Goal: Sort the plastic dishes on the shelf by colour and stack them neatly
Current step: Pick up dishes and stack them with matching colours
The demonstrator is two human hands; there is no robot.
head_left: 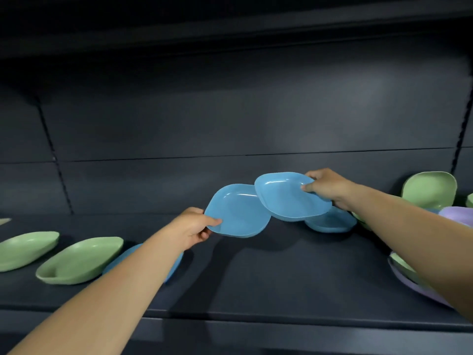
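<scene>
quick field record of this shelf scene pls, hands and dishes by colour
left hand: pinches a blue dish by its near corner
right hand: holds a second blue dish, overlapping the first
other blue: one on the shelf under the right one; one behind the left arm
green: two left, one leaning far right
purple: right edge

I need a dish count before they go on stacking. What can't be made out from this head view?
- Blue dish on the left: mostly behind the left forearm.
- Blue dish lying on the shelf: partly under the dish held by the right hand.
- Purple and green dishes at right: crossed by the right forearm, count unclear.
- Green dish far right: cut by the frame edge.
</scene>
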